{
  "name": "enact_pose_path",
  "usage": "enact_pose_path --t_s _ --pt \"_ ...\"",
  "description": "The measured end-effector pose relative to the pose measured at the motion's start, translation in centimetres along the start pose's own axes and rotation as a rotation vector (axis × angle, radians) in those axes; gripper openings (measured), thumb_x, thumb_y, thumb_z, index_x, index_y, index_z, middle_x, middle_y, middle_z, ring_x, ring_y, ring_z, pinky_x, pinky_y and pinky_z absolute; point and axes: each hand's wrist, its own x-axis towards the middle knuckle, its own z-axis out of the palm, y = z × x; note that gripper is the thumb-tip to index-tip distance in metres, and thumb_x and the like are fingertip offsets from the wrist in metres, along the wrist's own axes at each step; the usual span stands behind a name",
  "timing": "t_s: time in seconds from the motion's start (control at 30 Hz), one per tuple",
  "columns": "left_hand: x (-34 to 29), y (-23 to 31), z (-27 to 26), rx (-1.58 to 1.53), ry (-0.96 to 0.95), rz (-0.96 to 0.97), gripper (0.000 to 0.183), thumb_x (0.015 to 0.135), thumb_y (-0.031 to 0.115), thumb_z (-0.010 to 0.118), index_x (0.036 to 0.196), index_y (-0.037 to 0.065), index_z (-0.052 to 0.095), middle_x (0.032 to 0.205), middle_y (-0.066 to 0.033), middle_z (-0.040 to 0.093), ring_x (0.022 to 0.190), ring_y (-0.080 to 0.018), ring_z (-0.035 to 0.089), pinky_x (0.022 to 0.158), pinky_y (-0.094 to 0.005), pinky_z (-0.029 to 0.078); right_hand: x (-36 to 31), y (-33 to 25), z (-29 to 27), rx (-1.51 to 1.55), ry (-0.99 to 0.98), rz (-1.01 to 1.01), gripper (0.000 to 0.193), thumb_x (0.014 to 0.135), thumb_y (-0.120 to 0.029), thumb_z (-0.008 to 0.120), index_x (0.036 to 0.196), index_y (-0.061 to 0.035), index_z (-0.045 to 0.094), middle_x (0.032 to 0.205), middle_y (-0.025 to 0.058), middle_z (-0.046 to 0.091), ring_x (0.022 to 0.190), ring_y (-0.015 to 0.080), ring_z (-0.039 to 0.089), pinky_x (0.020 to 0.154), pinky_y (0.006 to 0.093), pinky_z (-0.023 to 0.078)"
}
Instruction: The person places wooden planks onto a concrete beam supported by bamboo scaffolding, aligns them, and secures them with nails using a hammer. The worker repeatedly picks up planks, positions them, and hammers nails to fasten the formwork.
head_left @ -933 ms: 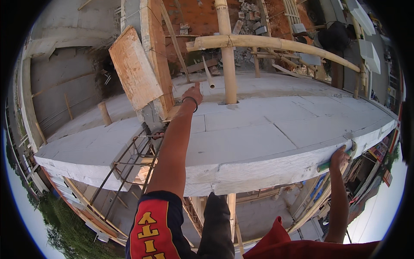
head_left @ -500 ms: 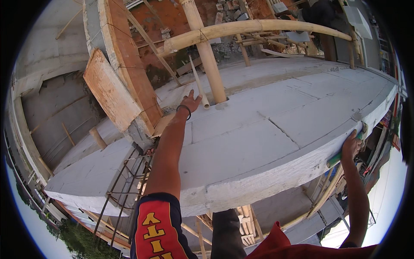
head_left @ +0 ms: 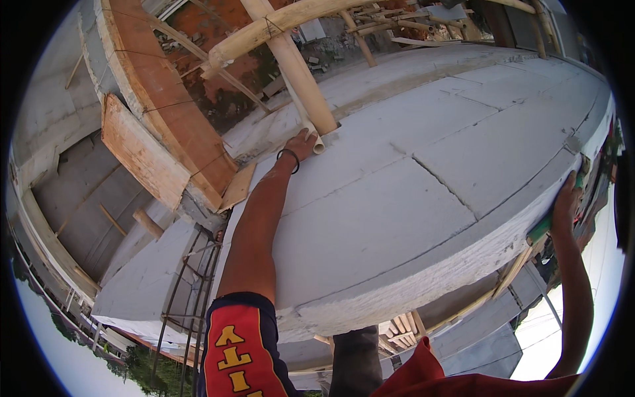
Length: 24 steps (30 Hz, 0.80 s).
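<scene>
My left hand (head_left: 299, 145) reaches forward across the white block wall (head_left: 377, 178). Its fingers close on a pale pipe (head_left: 319, 146) near the pipe's open lower end. That pipe leans beside a thick bamboo post (head_left: 297, 76) which meets the wall. At the far right, my right hand (head_left: 564, 204) grips a green bar-like tool (head_left: 540, 229) against the wall's outer side. The hand covers the tool's middle, so its exact kind is hidden.
A concrete column with brown wooden formwork (head_left: 159, 99) rises left of my arm. Steel rebar (head_left: 188, 278) stands between two wall sections. A bamboo rail (head_left: 284, 23) crosses overhead at the far side. An open crack (head_left: 440, 184) runs between blocks, and sky shows beyond the wall's outer edge.
My left hand, earlier spread beside the pipe, has now closed on it. The right hand keeps hold of the green tool. The whole view has shifted and tilted.
</scene>
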Motion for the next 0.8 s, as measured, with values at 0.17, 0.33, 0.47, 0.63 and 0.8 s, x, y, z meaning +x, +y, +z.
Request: enact_pose_path --t_s 0.17,0.33,0.47,0.63,0.8 --pt "1.1 1.2 -0.2 0.057 -0.086 0.189 0.068 0.091 0.053 0.044 0.138 0.004 0.041 0.133 -0.0217 0.052 0.122 -0.0346 0.051 0.101 -0.0408 0.04 -0.9 0.0 -0.4 0.077 -0.013 -0.036 0.081 0.093 -0.061 0.04 0.125 0.0132 0.043 0.122 0.0279 0.051 0.109 0.0338 0.053 0.095 0.0413 0.04" --pt "1.8 3.2 -0.4 -0.117 -0.278 -0.083 0.056 0.083 0.038 0.059 0.124 0.002 0.052 0.116 -0.0183 0.062 0.093 -0.0298 0.065 0.077 -0.0475 0.053 -1.4 -0.3 -0.4 0.066 0.0 -0.038 0.083 0.093 -0.06 0.039 0.132 0.0124 0.036 0.13 0.0316 0.046 0.119 0.0376 0.049 0.1 0.0439 0.038" --pt "2.1 3.0 -0.6 0.192 -0.23 -0.086 0.036 0.084 0.021 0.055 0.112 0.0 0.061 0.099 -0.0163 0.068 0.083 -0.0285 0.068 0.071 -0.0397 0.056 -1.0 -0.9 0.0 -0.069 0.009 0.011 0.089 0.092 -0.062 0.04 0.134 0.015 0.031 0.133 0.0337 0.042 0.119 0.0403 0.05 0.098 0.0457 0.041" --pt "-1.4 1.1 -5.1 0.889 -0.157 0.378 0.017 0.082 0.008 0.058 0.091 0.003 0.073 0.09 -0.0142 0.071 0.079 -0.027 0.07 0.068 -0.0349 0.057 -0.7 -1.3 0.5 -0.104 0.037 0.042 0.097 0.089 -0.068 0.036 0.13 0.02 0.029 0.129 0.0393 0.043 0.117 0.0456 0.051 0.096 0.049 0.045" --pt "-6.3 0.5 -10.4 0.868 -0.047 0.283 0.016 0.083 0.011 0.061 0.09 0.007 0.074 0.087 -0.0095 0.072 0.079 -0.0238 0.07 0.067 -0.0347 0.057 -0.3 -1.6 1.4 -0.17 0.042 0.058 0.095 0.091 -0.067 0.035 0.125 0.0209 0.029 0.123 0.0439 0.043 0.119 0.0483 0.049 0.098 0.0536 0.043"
